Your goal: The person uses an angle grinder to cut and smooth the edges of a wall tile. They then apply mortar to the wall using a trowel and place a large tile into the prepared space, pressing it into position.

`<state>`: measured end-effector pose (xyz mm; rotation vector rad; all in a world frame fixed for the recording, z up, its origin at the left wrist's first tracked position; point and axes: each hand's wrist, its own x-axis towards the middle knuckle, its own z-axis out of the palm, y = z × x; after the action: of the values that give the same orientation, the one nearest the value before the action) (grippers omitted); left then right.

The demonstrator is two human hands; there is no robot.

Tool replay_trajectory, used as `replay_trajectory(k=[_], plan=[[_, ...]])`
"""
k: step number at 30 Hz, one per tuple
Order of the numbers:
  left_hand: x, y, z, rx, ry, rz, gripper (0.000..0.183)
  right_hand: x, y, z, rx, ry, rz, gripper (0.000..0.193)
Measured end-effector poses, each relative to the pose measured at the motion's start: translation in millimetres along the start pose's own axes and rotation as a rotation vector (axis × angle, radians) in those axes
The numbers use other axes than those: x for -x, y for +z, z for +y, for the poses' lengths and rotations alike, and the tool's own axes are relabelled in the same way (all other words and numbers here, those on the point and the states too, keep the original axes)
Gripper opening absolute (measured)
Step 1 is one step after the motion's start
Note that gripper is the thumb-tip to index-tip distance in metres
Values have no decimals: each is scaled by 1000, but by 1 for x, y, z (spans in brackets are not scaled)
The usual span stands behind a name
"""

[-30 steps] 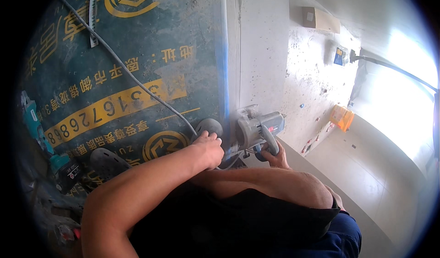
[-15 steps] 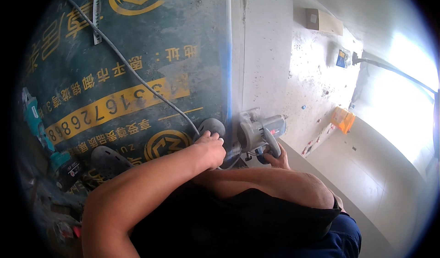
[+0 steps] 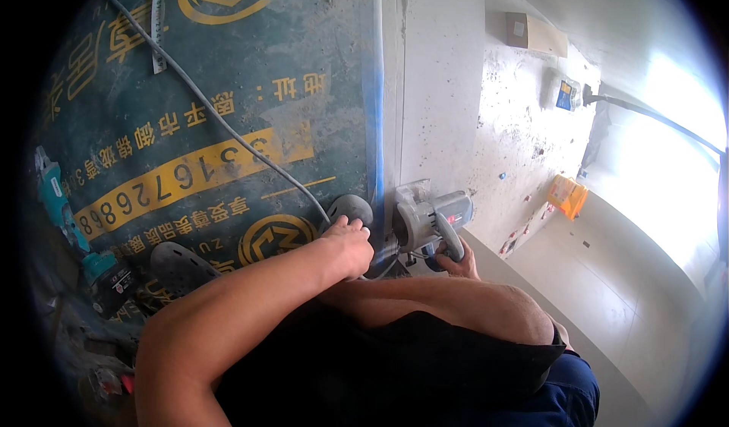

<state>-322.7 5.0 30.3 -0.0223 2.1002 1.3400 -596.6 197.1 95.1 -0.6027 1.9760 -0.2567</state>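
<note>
My right hand (image 3: 462, 263) is wrapped round the rear handle of a grey, dust-covered circular saw (image 3: 421, 222). The saw rests on the white slab (image 3: 437, 108) along the right of the floor sheet. My left hand (image 3: 351, 251) is closed beside the saw, its fingers curled above my grey clog (image 3: 351, 210). A grey power cord (image 3: 254, 151) runs from the far left down into my left fingers. Thin cord shows again between that hand and the saw. The saw's blade is hidden from view.
A dark green floor sheet (image 3: 190, 146) with yellow print covers the left side. On it lie a white measuring strip (image 3: 159, 32) and teal power tools (image 3: 55, 199). To the right are a cardboard box (image 3: 539, 34), a clear container (image 3: 560, 93) and an orange-yellow bag (image 3: 568, 197).
</note>
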Motion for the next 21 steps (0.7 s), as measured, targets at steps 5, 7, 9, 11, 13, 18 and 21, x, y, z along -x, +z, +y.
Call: replay_trajectory(k=[5, 7, 9, 11, 13, 18, 21], plan=[[1, -1, 0, -14, -2, -8, 29, 2, 0, 0, -19, 44, -3, 23], [0, 1, 0, -1, -4, 4, 29, 3, 0, 0, 0, 34, -5, 24], [0, 3, -1, 12, -4, 12, 29, 3, 0, 0, 14, 31, -8, 25], [0, 3, -1, 25, -2, 18, 29, 2, -2, 2, 29, 33, -17, 25], [2, 1, -1, 20, 2, 4, 29, 2, -1, 1, 32, 23, -22, 25], [2, -1, 0, 2, 2, -12, 30, 3, 0, -1, 33, -1, -33, 26], [3, -1, 0, 1, 5, -10, 31, 4, -1, -3, 46, 15, -35, 27]])
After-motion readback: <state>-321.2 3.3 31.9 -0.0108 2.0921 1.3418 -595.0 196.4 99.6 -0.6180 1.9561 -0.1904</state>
